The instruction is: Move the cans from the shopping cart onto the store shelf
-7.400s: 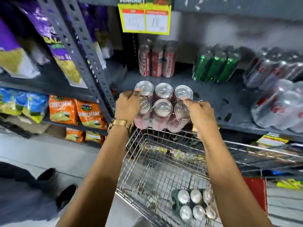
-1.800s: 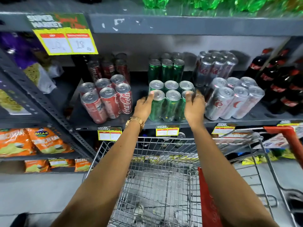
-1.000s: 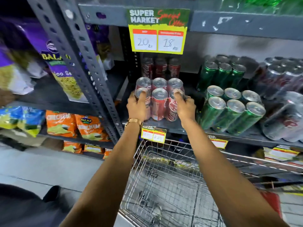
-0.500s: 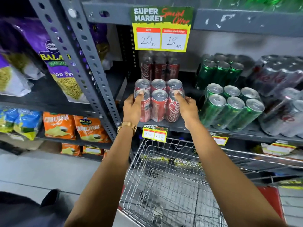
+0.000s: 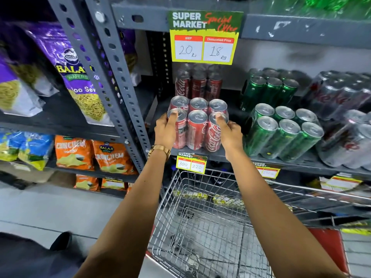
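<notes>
At the far left of the frame, purple snack bags [image 5: 66,65] lean on an upper shelf, with blue bags [image 5: 24,147] and orange bags [image 5: 90,155] on the shelf below them. A grey perforated post [image 5: 112,77] runs diagonally down from the upper left, dividing the snacks from the drinks.

Just right of the post, at the centre of the frame, a shrink-wrapped red six-pack [image 5: 197,125] stands upright at the front edge of the grey can shelf [image 5: 230,156]. The left hand [image 5: 166,131] presses flat against its left side, thumb lying over the top of the front-left can; a gold watch [image 5: 158,150] sits on that wrist. The right hand [image 5: 229,132] clasps its right side, thumb over the front-right can. Both grips are closed on the pack. Behind it, more red cans [image 5: 197,83] stand deeper on the shelf, under a yellow price sign [image 5: 204,39]. A small price tag [image 5: 190,162] hangs from the shelf edge below the pack.

Right of the hands, a green six-pack [image 5: 285,133] stands near the front, with another green pack [image 5: 269,89] behind it. At the far right edge are wrapped silver cans [image 5: 345,121], blurred.

In the lower centre, the wire cart [image 5: 200,227] sits beneath the forearms; no cans show in the visible part of its basket.
</notes>
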